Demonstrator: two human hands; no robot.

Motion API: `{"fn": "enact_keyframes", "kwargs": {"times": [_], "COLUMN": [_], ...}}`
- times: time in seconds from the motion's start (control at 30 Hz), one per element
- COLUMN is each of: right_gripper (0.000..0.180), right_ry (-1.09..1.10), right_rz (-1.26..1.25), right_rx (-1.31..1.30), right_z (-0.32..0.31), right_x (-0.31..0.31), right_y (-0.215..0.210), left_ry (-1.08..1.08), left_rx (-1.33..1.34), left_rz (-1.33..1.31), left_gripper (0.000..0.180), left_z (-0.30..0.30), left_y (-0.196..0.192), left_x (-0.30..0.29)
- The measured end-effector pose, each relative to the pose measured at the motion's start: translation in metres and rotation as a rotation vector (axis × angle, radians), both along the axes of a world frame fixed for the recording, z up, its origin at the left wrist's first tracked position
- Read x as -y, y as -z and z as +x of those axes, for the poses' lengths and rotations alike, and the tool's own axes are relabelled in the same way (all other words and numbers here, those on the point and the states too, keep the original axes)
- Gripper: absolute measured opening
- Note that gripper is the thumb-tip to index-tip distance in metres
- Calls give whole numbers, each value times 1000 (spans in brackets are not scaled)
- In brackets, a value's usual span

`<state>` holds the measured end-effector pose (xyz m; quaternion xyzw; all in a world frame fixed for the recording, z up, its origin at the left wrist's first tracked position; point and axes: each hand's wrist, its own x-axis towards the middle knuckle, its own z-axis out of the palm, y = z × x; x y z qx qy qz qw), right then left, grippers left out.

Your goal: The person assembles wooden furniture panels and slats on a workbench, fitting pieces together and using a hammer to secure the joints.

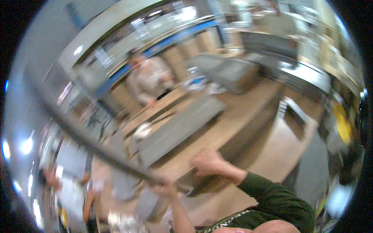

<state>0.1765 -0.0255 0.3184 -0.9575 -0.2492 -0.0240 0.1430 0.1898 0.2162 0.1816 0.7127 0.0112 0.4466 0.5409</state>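
The whole view is smeared by motion. My left hand (pixel 167 188) is closed around the near end of a long dark grey strip (pixel 93 145), which slants up and away to the far left. Its exact kind is too blurred to tell. My right hand (pixel 208 162) is curled like a fist over the wooden workbench (pixel 248 116); what it holds, if anything, does not show. Beyond both hands lies a long grey slab (pixel 180 130) on the bench. A grey ridged block (pixel 147 204) sits beside my left forearm.
Across the bench a person (pixel 151 77) in a light top leans over it. Another person (pixel 72 194) stands at the left. Grey blocks (pixel 225 70) and a crumpled plastic bag (pixel 198 80) lie farther back. A pale panel with a white frame (pixel 285 136) is at the right.
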Motion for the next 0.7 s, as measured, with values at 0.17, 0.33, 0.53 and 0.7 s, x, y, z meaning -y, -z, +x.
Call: {"fn": "enact_keyframes", "kwargs": {"times": [0.17, 0.33, 0.53, 0.7], "right_gripper": [33, 30, 36, 30], "right_ry": [21, -7, 63, -47], "right_rz": [163, 96, -11, 165], "right_rx": [189, 174, 57, 222], "right_z": [-11, -2, 11, 23], "right_x": [6, -1, 18, 0], "right_y": [11, 16, 28, 45], "left_ry": [112, -34, 64, 29], "left_rx": [134, 132, -59, -50], "left_rz": [-87, 156, 55, -97], "left_gripper": [56, 51, 77, 87], "left_z": [-4, -26, 2, -9], "left_y": [-31, -60, 9, -16], "left_x": [37, 40, 37, 6]}}
